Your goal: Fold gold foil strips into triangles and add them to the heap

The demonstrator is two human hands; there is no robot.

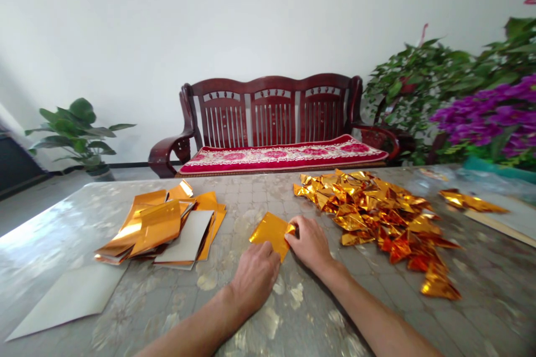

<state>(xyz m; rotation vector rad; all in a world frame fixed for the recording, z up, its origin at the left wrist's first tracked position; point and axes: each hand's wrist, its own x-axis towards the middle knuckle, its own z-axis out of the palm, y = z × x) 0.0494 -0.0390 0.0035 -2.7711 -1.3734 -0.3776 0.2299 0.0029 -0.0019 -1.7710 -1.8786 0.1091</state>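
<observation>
A gold foil paper sheet lies on the table in front of me, partly folded. My left hand presses on its near edge with fingers curled down. My right hand pinches the sheet's right corner. To the left sits a loose stack of flat gold foil sheets, some showing their white backs. On the right spreads a pile of folded gold foil pieces.
A single white-backed sheet lies at the near left. More gold foil rests at the far right. Beyond the table stand a wooden bench with a red cushion, a potted plant and purple-flowered plants.
</observation>
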